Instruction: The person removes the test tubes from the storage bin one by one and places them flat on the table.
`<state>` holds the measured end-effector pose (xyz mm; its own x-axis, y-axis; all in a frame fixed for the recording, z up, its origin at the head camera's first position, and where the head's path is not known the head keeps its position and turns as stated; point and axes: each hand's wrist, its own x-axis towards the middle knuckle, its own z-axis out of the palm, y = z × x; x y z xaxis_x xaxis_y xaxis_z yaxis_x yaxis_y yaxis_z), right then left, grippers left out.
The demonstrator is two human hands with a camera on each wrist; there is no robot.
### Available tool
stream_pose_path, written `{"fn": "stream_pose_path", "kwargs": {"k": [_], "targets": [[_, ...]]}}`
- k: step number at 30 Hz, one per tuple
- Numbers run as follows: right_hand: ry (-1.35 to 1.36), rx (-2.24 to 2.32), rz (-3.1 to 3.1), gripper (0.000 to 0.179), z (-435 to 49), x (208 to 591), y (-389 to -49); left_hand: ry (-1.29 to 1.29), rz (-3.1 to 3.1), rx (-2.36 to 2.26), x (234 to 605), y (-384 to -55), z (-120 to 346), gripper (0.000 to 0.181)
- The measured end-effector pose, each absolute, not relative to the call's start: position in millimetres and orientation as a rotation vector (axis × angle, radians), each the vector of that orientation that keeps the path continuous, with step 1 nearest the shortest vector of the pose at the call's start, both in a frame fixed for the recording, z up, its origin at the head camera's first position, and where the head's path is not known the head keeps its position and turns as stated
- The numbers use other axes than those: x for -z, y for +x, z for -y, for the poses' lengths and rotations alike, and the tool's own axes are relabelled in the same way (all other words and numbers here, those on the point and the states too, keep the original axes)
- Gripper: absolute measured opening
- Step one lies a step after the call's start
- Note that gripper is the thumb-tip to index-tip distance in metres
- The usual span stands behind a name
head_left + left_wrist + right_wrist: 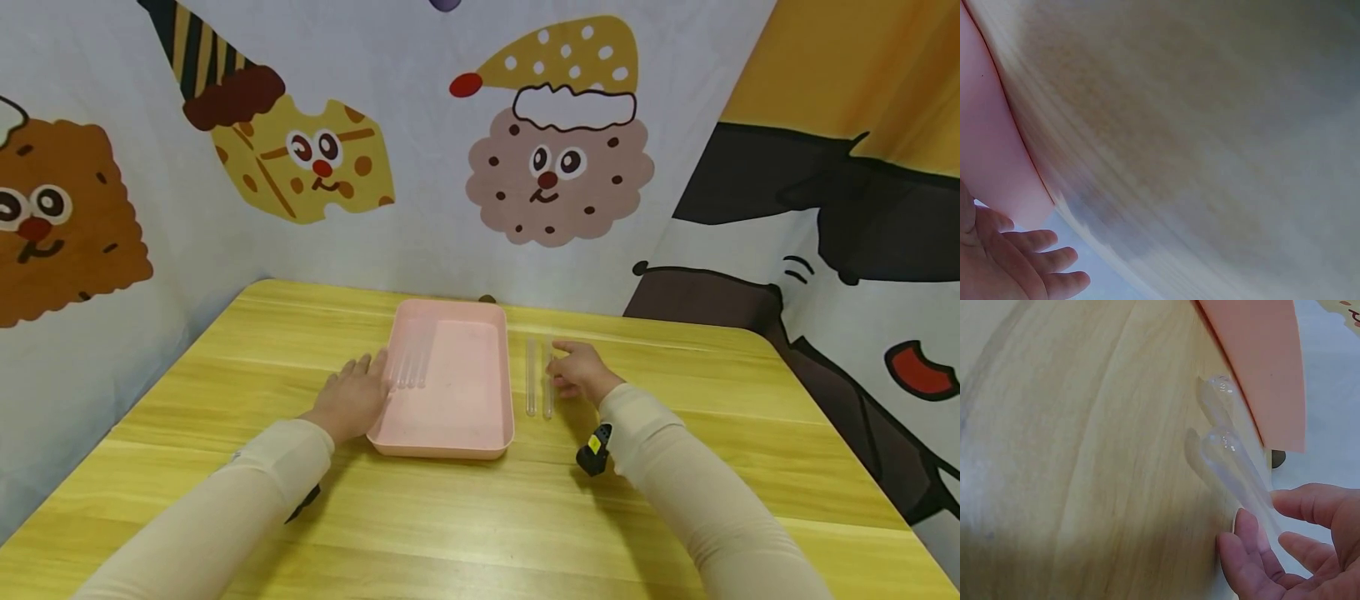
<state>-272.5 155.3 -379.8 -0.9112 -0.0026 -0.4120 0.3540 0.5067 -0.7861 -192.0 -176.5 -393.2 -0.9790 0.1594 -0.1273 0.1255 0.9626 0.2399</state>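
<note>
A pink tray (457, 417) lies lengthwise on the table, with several clear test tubes (411, 367) side by side in its left half. My left hand (352, 398) rests against the tray's left wall, fingers straight and slightly spread; the left wrist view shows those fingers (1047, 262) beyond the tray's corner. Right of the tray, two clear round-ended test tubes lie almost parallel: one nearer the tray (531, 379), one farther right (548, 400). The farther tube is pinched by my right hand (581, 371), whose digits (1300, 503) stand on both sides of it.
The wood-grain table (450, 525) reaches back to a cloth (427, 242) printed with cartoon foods. A dark round shape (487, 298) shows behind the tray's far edge. Black wrist cameras are strapped under both sleeves, the right one (595, 450) low over the table.
</note>
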Motion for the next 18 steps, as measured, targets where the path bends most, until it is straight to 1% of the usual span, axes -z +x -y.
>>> {"fn": "stream_pose_path", "kwargs": {"k": [18], "targets": [[0.284, 1.294, -2.422, 0.066, -150.5, 378.3, -277.2, 0.232, -2.970, -0.333, 392.9, -193.2, 178.0, 0.057]]}}
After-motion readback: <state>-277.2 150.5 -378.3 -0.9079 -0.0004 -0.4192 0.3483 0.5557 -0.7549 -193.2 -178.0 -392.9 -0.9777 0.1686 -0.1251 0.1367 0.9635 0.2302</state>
